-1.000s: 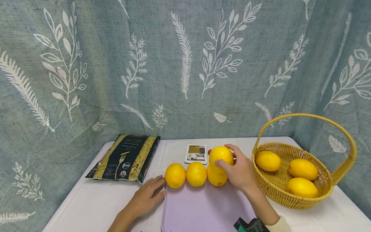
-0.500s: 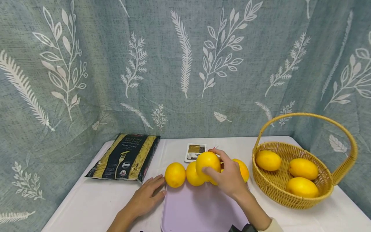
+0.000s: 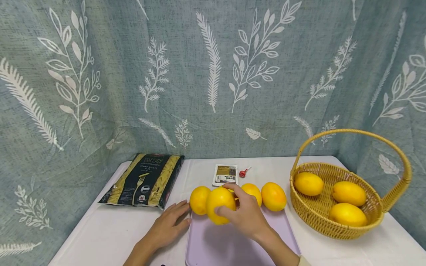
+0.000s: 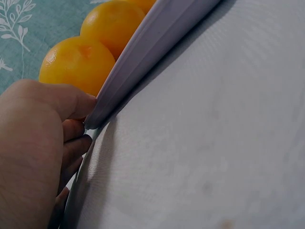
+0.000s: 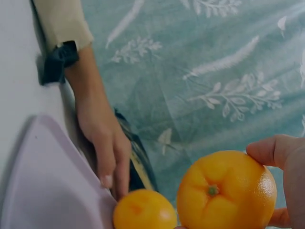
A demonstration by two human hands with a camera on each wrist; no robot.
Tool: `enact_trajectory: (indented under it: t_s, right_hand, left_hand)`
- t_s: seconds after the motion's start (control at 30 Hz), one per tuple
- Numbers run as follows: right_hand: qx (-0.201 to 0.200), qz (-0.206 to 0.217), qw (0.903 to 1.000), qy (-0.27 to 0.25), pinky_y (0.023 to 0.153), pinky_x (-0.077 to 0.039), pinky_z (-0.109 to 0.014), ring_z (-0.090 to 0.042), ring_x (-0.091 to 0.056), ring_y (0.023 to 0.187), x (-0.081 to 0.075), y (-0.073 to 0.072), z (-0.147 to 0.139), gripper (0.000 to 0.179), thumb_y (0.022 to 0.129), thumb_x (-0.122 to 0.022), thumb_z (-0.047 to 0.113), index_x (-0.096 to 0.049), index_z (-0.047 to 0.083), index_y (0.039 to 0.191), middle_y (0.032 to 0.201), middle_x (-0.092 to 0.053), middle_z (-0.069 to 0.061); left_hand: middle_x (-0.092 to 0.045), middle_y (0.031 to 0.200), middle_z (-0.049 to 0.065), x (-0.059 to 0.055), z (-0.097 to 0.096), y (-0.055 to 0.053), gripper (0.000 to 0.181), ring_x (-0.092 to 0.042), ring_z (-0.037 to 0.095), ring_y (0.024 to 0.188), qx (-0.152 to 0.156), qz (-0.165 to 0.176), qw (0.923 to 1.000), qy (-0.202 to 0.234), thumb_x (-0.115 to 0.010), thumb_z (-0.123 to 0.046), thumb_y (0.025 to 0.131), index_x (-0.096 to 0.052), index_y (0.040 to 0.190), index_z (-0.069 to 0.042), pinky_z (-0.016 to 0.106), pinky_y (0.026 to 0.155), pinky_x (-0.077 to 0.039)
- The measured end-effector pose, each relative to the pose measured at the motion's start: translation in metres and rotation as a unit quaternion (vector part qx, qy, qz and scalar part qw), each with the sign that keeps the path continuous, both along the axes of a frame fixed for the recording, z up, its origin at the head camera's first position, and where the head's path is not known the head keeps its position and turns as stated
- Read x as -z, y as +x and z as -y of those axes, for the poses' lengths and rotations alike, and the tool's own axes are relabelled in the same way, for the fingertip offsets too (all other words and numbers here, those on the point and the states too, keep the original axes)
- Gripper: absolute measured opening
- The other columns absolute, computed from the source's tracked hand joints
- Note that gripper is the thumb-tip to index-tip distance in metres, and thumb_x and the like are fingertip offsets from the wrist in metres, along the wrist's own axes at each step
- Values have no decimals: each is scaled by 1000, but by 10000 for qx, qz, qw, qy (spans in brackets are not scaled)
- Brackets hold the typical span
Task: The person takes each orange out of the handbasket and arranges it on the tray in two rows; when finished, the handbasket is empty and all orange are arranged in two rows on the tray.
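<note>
we see the right grip pinching an orange between thumb and fingers, above the tray, before the row of oranges. nearly round, it lies leftward of the grip, toward the left grip, relaxed beside the tray.

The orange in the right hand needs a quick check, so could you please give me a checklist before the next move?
1. Grip: ok; the right hand pinches the orange between thumb and fingers.
2. Space: ok; the tray shows bare surface before the row of oranges.
3. Gap to the row: cannot tell; the held orange overlaps it in the head view.
4. Left hand: ok; it lies at the tray's left edge.
5. Basket: ok; it stands upright, three yellow fruits inside.
</note>
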State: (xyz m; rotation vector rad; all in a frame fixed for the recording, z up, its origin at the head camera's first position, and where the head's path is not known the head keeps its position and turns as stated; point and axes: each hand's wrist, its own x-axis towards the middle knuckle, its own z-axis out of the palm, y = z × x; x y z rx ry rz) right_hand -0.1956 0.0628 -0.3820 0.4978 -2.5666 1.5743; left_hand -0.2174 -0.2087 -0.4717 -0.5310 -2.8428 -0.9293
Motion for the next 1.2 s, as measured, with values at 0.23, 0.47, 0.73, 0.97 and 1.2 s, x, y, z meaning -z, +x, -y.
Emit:
enact_trajectory:
  t_s: [0.23, 0.47, 0.73, 0.97, 1.2]
  right_hand:
    - [-307, 30, 9995, -17, 69, -56, -28, -17, -64, 82, 7, 5, 10, 57, 81, -75, 30, -60, 16, 135, 107, -70, -8]
    - [-489, 148, 9986, 118, 68, -54, -27, -18, -62, 82, 16, 7, 16, 62, 81, -75, 36, -60, 10, 135, 104, -68, -6]
    - [-711, 433, 9963, 212, 74, -55, -28, -14, -63, 89, 27, 8, 23, 67, 82, -77, 42, -58, 7, 136, 106, -69, -3]
    - [-923, 558, 9939, 207, 74, -55, -25, -17, -62, 91, 38, 6, 28, 65, 83, -78, 43, -59, 7, 133, 112, -66, -1]
    - [-965, 462, 9933, 446, 75, -54, -24, -11, -61, 89, 45, 7, 31, 63, 82, -78, 46, -60, 7, 128, 109, -66, -1]
  left_hand:
    - [-54, 150, 11, 1, 1, 0, 53, -45, 31, 143, 16, -92, 10000, -8, -65, -33, 97, -59, 143, -8, 51, 124, -26]
    - [-53, 151, 10, 2, 0, 0, 52, -45, 30, 143, 34, -44, 10000, -4, -64, -33, 97, -59, 143, -9, 51, 125, -25]
    - [-53, 151, 11, 1, 1, 1, 52, -45, 32, 143, 45, -65, 10000, 6, -64, -34, 97, -60, 142, -9, 52, 124, -26]
    - [-54, 150, 12, 1, 1, 0, 49, -45, 32, 143, 35, -48, 10000, -17, -64, -30, 97, -61, 142, -11, 52, 124, -25]
    - [-52, 152, 10, -1, 2, 1, 50, -43, 31, 144, 27, 53, 10000, -5, -64, -33, 98, -60, 143, -11, 52, 124, -25]
